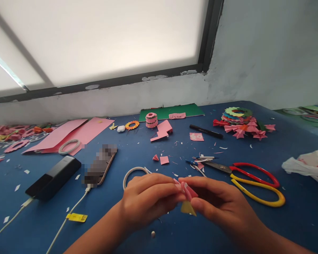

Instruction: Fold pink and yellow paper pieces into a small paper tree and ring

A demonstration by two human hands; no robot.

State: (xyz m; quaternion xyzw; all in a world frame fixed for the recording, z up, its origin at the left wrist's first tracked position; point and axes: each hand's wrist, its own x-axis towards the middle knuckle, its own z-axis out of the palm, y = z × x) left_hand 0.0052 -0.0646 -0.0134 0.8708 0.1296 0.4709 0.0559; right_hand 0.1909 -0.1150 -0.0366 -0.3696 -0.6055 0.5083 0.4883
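Between my two hands is a small folded paper piece [190, 191], pink with a yellow triangular flap pointing down. My left hand [151, 195] pinches its left side, fingers bent over the top. On the other side, my right hand [219, 201] grips the pink fold between thumb and forefinger. Just behind my left hand lies a roll of white tape [134, 173], partly covered by it. Scissors [243, 174] with one red and one yellow handle lie behind my right hand. A pink paper square [164, 160] and a small pink folded cone [155, 157] rest beyond the hands.
Pink sheets [69, 134], a phone [102, 164] and a black power bank [54, 178] with cables occupy the left. A black pen [206, 131], stacked paper rings [151, 120] and a green board [172, 112] lie farther back. Paper flowers [245, 127] and a plastic bag [307, 164] sit right.
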